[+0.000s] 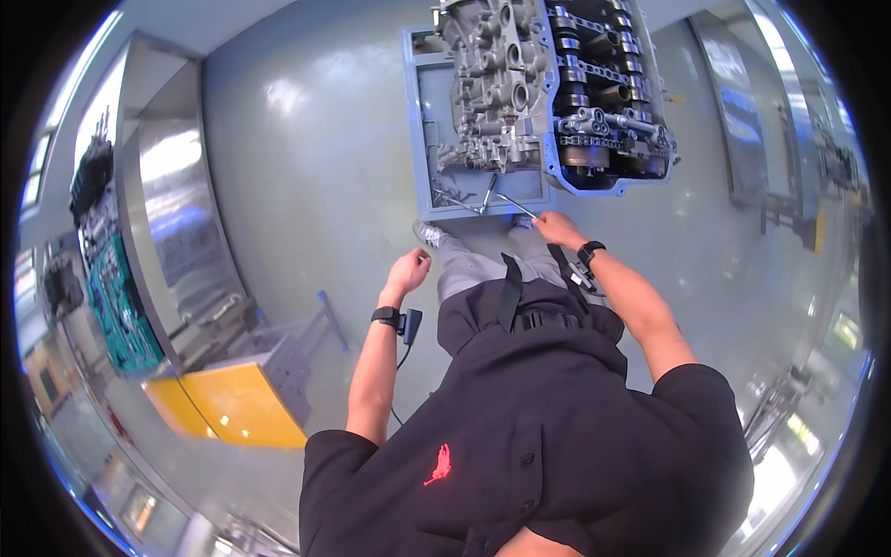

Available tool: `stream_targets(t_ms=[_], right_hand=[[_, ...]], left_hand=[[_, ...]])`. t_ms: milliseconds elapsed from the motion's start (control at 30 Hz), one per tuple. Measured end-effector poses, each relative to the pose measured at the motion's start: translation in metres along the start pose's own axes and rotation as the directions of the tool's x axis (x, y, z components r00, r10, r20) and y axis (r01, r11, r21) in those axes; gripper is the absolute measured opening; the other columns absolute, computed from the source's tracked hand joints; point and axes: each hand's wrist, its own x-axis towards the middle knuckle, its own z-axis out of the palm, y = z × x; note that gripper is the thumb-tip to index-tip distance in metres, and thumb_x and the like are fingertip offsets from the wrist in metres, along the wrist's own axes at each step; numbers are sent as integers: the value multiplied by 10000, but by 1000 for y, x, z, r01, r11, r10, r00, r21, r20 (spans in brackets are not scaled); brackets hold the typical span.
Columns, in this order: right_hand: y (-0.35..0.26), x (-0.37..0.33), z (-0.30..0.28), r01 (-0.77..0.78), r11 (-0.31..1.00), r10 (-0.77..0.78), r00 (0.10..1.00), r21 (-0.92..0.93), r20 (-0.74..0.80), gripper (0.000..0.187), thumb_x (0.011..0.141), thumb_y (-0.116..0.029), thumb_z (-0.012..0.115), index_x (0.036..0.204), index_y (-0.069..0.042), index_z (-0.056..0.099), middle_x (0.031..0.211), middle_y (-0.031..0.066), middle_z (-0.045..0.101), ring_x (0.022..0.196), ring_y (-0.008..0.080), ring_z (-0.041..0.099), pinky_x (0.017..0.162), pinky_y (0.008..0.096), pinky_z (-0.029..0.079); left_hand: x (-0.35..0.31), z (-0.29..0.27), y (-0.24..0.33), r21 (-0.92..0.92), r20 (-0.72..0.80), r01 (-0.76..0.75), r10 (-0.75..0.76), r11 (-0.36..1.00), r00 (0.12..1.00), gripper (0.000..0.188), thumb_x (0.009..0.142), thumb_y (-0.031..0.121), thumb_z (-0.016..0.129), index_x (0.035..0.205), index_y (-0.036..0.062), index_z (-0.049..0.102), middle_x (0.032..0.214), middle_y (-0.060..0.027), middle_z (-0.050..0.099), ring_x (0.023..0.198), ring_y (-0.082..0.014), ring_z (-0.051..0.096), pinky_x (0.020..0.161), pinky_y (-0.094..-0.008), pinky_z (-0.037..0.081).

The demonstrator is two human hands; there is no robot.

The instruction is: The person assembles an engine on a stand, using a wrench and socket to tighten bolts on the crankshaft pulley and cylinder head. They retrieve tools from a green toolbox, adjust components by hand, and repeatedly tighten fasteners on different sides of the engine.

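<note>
My right hand (pixel 557 228) is closed round one end of a slim metal rod-like tool (pixel 518 206), whose far end reaches over the blue-grey tray; its exact kind is too small to tell. Another metal tool (pixel 487 193) and several small bolts (pixel 451 196) lie in the near part of the tray (pixel 417 139). My left hand (pixel 408 271) hangs left of my legs with its fingers curled in, touching nothing that I can see. Beyond my hands stands an engine cylinder head (pixel 529 93) on its engine, its camshafts (pixel 571 70) and timing chain (pixel 587 142) exposed.
On the left, a metal workbench (pixel 172 176) carries a green tool case (pixel 116 302) with tools. Nearer stands a yellow panel (pixel 241 404) beside a grey frame. Metal cabinets (pixel 729 111) line the right side. A cable (pixel 399 371) runs from the device on my left wrist.
</note>
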Motion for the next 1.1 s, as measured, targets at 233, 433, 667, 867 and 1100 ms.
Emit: stream_targets(t_ms=[233,433,667,867,1100], right_hand=[[41,19,-49,224,918,-217,974,-327,59,344,912,-288,381,919,-4,575,878,223,608,848,396,573,754,486,436],[72,41,-70,392,822,-424,905,-414,15,313,916,-278,385,918,-7,541,810,229,606,792,393,582,697,490,451],[88,52,-68,399,818,-434,901,-415,13,335,917,-321,360,941,-33,529,845,212,620,826,379,597,718,483,460],[92,64,-60,416,764,-487,873,-494,-19,333,933,-327,330,966,-48,510,828,203,624,815,378,603,713,485,464],[102,71,-53,450,756,-530,847,-475,-40,331,936,-325,326,938,-47,507,788,199,620,777,383,603,685,483,468]], left_hand=[[-23,61,25,-240,-256,82,-145,967,956,294,817,279,492,981,55,589,858,-155,645,870,-312,606,773,-392,461],[-19,155,88,-430,-332,98,-258,897,907,278,821,253,501,983,42,584,925,-154,635,903,-297,597,788,-373,456],[-41,262,150,-455,-474,117,-352,883,807,231,812,230,501,918,39,577,877,-169,583,852,-326,574,771,-412,451],[-65,314,156,-628,-409,118,-455,769,791,262,813,245,514,942,27,583,893,-160,630,848,-299,607,763,-392,466],[-60,351,164,-626,-366,163,-471,763,802,261,814,237,514,930,16,589,899,-153,627,845,-281,605,756,-362,468]])
